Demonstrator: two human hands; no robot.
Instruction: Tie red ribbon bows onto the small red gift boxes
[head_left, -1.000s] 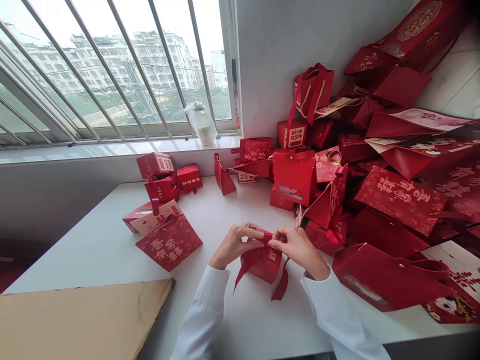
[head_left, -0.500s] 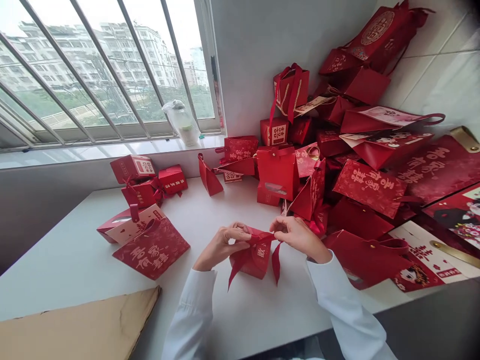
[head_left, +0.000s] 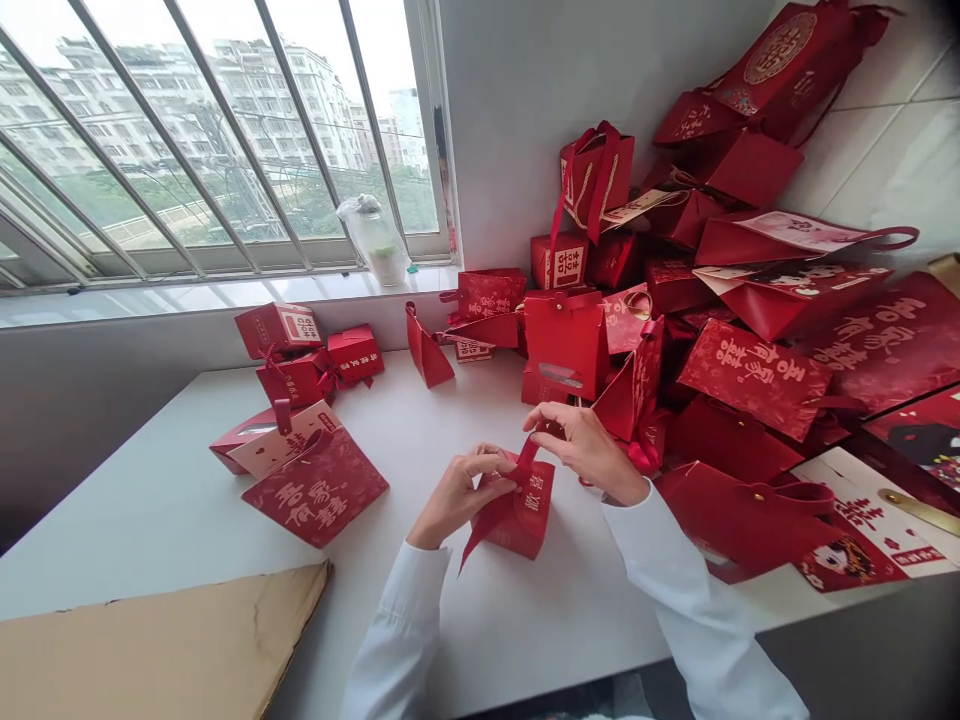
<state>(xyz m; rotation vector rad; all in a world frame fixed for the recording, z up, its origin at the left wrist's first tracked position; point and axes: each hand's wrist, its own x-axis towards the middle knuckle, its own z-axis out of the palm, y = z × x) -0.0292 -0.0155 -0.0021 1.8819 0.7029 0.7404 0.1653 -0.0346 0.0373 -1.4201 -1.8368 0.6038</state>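
Observation:
A small red gift box with gold characters sits on the white table in front of me. A red ribbon lies over its top, one tail hanging down at the left front. My left hand pinches the ribbon at the box's top left. Above the far side of the box, my right hand is closed on the ribbon's other end, which rises from the top. The contact of my right fingertips with the ribbon is partly hidden.
Many red gift boxes and bags are heaped along the wall at right. Small red boxes and red bags stand at left. A cardboard piece covers the near left corner. On the sill stands a bagged cup.
My right hand has moved left and up over the box, lifting its ribbon end away from the right side. My left hand keeps its pinch. The view has shifted slightly.

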